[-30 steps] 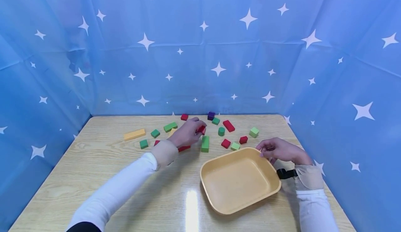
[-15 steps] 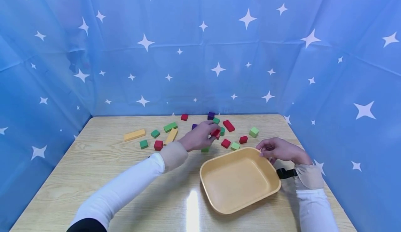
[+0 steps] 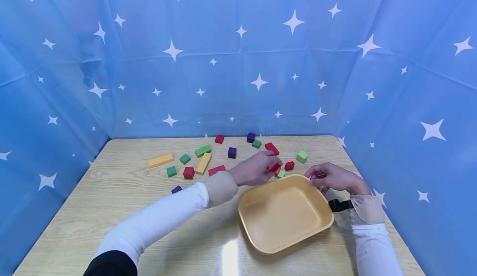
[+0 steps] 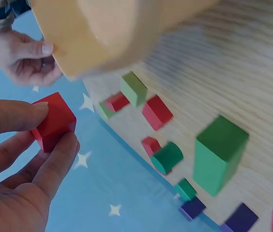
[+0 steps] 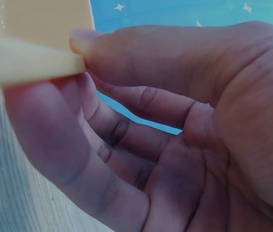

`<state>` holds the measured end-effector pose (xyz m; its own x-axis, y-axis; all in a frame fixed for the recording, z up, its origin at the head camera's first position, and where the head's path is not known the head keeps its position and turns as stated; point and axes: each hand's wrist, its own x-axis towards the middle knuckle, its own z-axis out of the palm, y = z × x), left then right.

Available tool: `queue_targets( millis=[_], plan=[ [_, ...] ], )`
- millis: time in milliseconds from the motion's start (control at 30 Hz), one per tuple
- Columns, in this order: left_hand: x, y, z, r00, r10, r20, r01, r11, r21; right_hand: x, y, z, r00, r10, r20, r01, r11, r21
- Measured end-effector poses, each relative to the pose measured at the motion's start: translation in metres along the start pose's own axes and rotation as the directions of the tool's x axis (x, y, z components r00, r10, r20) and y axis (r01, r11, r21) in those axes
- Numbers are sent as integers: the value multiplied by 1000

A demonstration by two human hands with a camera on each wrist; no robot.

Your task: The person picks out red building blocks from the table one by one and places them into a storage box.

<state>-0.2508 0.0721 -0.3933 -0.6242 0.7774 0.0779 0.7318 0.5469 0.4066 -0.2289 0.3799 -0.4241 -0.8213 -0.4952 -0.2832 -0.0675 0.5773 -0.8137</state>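
Observation:
My left hand (image 3: 255,169) pinches a red block (image 4: 55,122) between thumb and fingers. It hangs just beyond the far rim of a yellow plastic tray (image 3: 287,220), whose inside is bare. With thumb above and fingers below, my right hand (image 3: 335,179) grips the tray's far right rim, seen close up in the right wrist view. Near the left hand lie a light green block (image 3: 302,157), a red block (image 3: 289,166) and a long red block (image 3: 272,148). The left wrist view shows a green block (image 4: 221,153) and a dark green cylinder (image 4: 167,157), both hidden by the hand in the head view.
Several more blocks lie scattered to the left and back, among them two yellow planks (image 3: 203,163), a purple cube (image 3: 232,152) and a red cube (image 3: 189,173). A blue curtain (image 3: 223,81) with white stars stands around the wooden table (image 3: 93,210).
My left hand has moved right and nearer the tray with the red block in its fingers, uncovering blocks on the left. The right hand and the tray have stayed put.

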Motion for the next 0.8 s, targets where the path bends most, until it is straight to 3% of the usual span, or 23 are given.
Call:
queue_targets(
  millis=[133, 367, 800],
  plan=[
    [6, 11, 5, 999, 30, 41, -30, 1000, 3, 1, 0, 0, 1000, 1, 0, -1, 1000, -5],
    [18, 24, 16, 985, 145, 98, -149, 988, 34, 2, -2, -1, 1000, 8, 1, -8, 1000, -16],
    [36, 31, 41, 965, 198, 170, -212, 975, 68, 2, 1, -1, 1000, 21, 1, -21, 999, -31]
  ],
)
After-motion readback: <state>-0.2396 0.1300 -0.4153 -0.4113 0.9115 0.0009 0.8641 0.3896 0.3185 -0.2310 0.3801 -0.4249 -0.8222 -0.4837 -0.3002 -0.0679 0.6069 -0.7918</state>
